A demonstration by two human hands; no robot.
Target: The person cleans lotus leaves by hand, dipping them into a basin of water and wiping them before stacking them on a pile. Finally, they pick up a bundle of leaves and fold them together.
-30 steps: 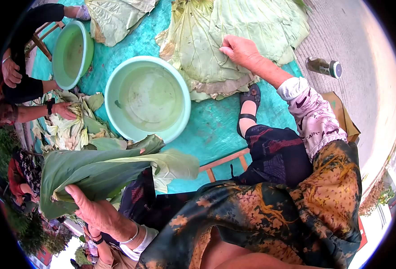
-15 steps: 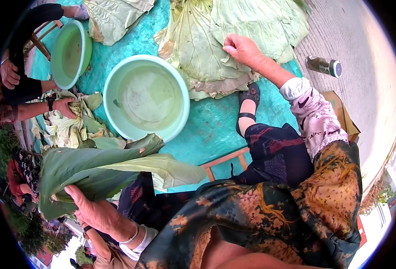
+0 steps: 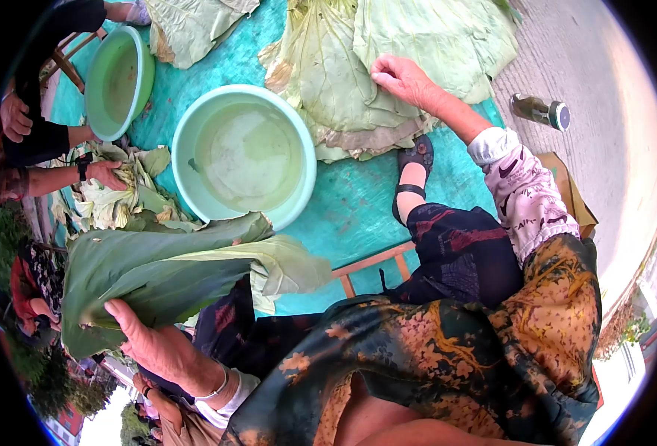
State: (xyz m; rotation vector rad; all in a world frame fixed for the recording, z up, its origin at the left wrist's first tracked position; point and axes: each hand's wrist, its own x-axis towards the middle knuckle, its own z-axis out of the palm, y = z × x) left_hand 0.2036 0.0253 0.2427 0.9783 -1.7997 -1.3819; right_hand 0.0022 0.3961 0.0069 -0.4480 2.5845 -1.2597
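My left hand grips a large, dark green lotus leaf near its lower end, thumb on top and fingers behind it. The leaf is folded over, and its paler underside shows along the right part. My right hand is closed in a pinch over a layered stack of pale green lotus leaves, at the edge of the upper leaf. Whatever lies between its fingertips is too small to make out. Between the held leaf and the stack stands a light green basin with shallow water in it.
A second green basin stands upper left. Another person's hand rests on crumpled leaves. A turquoise sheet covers the ground. A wooden stool is near my legs, and a bottle lies on the pavement at right.
The held leaf's pale flap has swung slightly and its top fold has risen a little. My right hand stays pinched at nearly the same spot. The view has shifted slightly.
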